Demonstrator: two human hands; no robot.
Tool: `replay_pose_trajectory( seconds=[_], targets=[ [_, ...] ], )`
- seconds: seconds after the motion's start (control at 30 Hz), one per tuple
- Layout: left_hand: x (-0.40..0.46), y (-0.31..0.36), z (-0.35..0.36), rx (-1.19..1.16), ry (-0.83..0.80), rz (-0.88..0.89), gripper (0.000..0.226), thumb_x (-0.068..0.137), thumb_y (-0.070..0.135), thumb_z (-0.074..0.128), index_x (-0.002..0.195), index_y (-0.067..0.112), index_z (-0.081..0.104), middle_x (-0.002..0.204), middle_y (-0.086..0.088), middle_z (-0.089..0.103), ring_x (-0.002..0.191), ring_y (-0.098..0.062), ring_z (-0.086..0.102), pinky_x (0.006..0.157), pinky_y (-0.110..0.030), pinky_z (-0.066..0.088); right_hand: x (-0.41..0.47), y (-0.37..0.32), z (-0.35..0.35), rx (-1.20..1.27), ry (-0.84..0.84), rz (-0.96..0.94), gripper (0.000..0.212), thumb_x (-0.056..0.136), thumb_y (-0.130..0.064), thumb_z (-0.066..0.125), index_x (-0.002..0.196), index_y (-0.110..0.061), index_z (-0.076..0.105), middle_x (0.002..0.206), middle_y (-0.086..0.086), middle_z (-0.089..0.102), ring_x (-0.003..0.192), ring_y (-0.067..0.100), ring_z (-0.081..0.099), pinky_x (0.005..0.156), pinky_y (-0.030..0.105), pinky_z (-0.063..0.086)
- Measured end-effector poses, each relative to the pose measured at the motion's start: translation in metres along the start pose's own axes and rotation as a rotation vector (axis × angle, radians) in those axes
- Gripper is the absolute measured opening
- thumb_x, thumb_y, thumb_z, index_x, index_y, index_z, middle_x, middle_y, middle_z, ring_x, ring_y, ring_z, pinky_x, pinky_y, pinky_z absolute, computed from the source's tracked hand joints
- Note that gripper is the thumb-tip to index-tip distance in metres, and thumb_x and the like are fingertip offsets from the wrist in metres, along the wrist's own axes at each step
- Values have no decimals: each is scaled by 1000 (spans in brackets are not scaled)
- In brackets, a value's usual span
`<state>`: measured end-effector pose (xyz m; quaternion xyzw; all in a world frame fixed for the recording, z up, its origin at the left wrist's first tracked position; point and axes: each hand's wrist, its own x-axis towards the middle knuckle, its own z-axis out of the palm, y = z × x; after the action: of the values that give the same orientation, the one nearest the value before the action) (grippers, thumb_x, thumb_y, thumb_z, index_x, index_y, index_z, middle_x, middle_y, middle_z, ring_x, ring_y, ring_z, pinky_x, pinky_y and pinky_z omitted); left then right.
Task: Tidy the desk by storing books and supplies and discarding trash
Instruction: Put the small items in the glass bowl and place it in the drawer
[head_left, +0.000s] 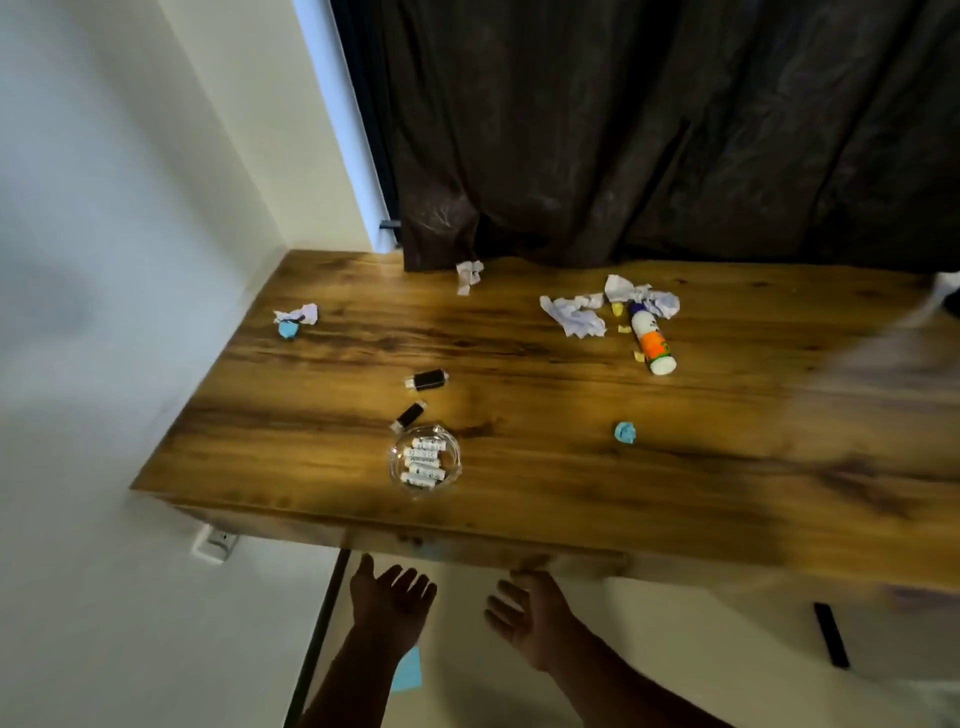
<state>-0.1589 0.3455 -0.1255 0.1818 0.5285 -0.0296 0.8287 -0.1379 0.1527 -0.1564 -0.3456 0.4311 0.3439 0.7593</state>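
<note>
1. Reaching forward below the near table edge, the left hand (390, 597) has its grip wide, fingers spread and straight, holding nothing.
2. Beside it, the right hand (524, 608) also has a loose, unclosed grip; its fingers are relaxed, its fingertips lie just under the edge of the table (519, 519), and it holds nothing.
3. Under the left forearm, a blue sticky note (408, 670) lies on the pale floor, and a dark flat bar (830, 635) lies on the floor to the right.
4. Nearest on the wood-grain table stands a clear glass bowl (425, 460) holding white batteries; two black batteries (418, 397) lie just beyond it.
5. A blue crumpled paper ball (625, 432) sits to the right, well apart from the bowl.
6. Farther back, a glue stick (652, 340) lies on its side, touching a heap of crumpled white paper (597, 309), with small yellow scraps (638, 356) beside it.
7. More white paper (469, 275) sits at the dark curtain (675, 130); another white scrap with a blue ball (295, 319) lies near the left edge.
8. White walls enclose the left corner, with an outlet (214, 543) low down.
</note>
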Motion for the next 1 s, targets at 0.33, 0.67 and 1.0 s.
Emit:
replay_pose_trajectory(
  seconds=[0.33,0.67,1.0],
  targets=[
    [47,-8,0,-48,-164,-95,96,85,78,45,150,8,42,151,-17,48,152,-28,31,124,-47,20,26,6,-6,322,89,-124,56,88,15,42,135,-13,55,130,18,62,122,38,58,107,58,45],
    [51,-16,-12,-99,-234,-77,73,82,78,48,119,17,61,127,-6,66,123,-23,63,120,-47,29,18,12,-13,281,53,-144,49,91,8,46,136,-8,54,127,17,65,119,35,62,104,54,48],
    [22,-30,-44,-73,-199,-54,70,86,74,48,120,14,63,128,-9,66,121,-26,63,120,-48,30,0,46,-35,197,65,-143,45,91,5,49,133,-9,56,127,17,67,116,37,63,98,54,51]
  ],
)
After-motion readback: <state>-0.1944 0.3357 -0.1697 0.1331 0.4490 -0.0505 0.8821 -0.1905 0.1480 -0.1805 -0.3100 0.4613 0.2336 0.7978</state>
